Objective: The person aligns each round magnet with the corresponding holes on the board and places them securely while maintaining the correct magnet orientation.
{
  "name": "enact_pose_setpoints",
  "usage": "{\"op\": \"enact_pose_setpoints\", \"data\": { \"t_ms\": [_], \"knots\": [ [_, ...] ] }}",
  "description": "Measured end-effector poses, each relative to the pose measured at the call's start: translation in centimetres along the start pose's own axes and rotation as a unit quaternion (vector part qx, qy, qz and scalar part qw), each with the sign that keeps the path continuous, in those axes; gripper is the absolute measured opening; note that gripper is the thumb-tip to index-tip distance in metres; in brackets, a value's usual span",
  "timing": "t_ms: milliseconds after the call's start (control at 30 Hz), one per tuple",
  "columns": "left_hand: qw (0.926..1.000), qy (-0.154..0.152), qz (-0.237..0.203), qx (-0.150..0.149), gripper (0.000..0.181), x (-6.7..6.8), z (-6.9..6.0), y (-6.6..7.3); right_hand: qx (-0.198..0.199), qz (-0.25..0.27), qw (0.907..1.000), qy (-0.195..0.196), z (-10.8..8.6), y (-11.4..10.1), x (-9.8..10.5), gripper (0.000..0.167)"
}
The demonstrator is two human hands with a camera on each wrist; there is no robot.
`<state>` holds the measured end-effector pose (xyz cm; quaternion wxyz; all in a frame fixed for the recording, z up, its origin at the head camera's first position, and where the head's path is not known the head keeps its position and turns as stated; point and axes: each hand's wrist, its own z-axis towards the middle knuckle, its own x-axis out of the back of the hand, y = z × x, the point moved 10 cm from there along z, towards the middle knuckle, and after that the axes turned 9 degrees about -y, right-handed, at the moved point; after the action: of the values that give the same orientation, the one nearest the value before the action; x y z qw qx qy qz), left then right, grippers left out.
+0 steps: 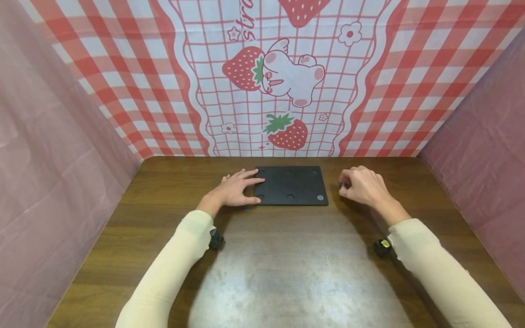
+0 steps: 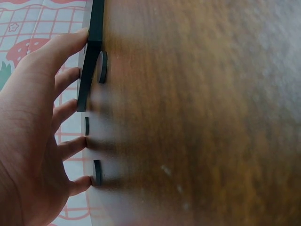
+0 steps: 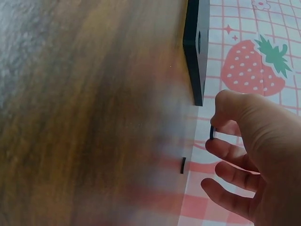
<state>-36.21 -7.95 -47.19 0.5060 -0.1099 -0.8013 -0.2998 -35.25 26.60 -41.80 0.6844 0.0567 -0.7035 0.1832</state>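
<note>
Black board [image 1: 274,186] = landmark. Lies flat near the tbl's [image 1: 295,255] back edge, long side parallel to it; strip of wood betw. its far side & cloth [image 1: 352,91]. Wide stretch of wood on its near side, betw. the 2 forearms; small gap to its R before the R hand [image 1: 362,184].

L hand [image 1: 235,189] spread, thumb + 2 fingertips at board's L edge. R hand just R of board, not touching it, thumb & fingertip pinching 1 thin dark disc [image 3: 211,132].

Writing: only "stra" [image 1: 247,20] legible, sideways on cloth beyond board, cut off by frame; no. of letters past that can't tell.

Counts: board 1, w/ 6 round spots [image 1: 290,196] in 2 rows of 3; the near-R one is lighter grey. Loose dark pieces [image 2: 97,173] L of board: 3, seen edge-on. Another piece [image 3: 183,165] R of board: 1. Beyond board, on cloth: 3 strawberries [image 1: 289,135] (1 cropped), 1 white cartoon animal [image 1: 293,75]. Cream sleeves [image 1: 164,269]: 2, either side of board's near side.
</note>
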Motion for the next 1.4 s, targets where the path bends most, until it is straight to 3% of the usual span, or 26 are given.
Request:
{"op": "enact_pose_setpoints", "data": {
  "t_ms": [333,567,967,1267,1400],
  "knots": [
    [1.0000,-0.002,-0.001,0.000,0.078,0.0,0.0,0.0,0.014,-0.005,0.9999,0.006,-0.1,-0.5,-0.3,0.016],
    [0.9993,0.009,-0.033,-0.013,0.082,-1.3,2.0,-2.6,0.018,-0.006,0.9998,0.001,-0.1,-0.8,-0.4,0.015],
    [0.9993,0.014,-0.029,-0.017,0.083,-1.5,2.6,-3.1,0.030,-0.010,0.9995,-0.003,0.3,-1.7,-0.7,0.013],
    [0.9999,-0.003,-0.013,-0.006,0.080,-0.1,0.4,-0.3,0.040,-0.015,0.9991,0.001,0.3,-2.5,-1.3,0.011],
    [0.9998,-0.005,-0.021,-0.001,0.079,-0.3,0.5,-0.6,0.047,-0.016,0.9987,0.007,0.4,-2.9,-1.3,0.010]
  ]
}}
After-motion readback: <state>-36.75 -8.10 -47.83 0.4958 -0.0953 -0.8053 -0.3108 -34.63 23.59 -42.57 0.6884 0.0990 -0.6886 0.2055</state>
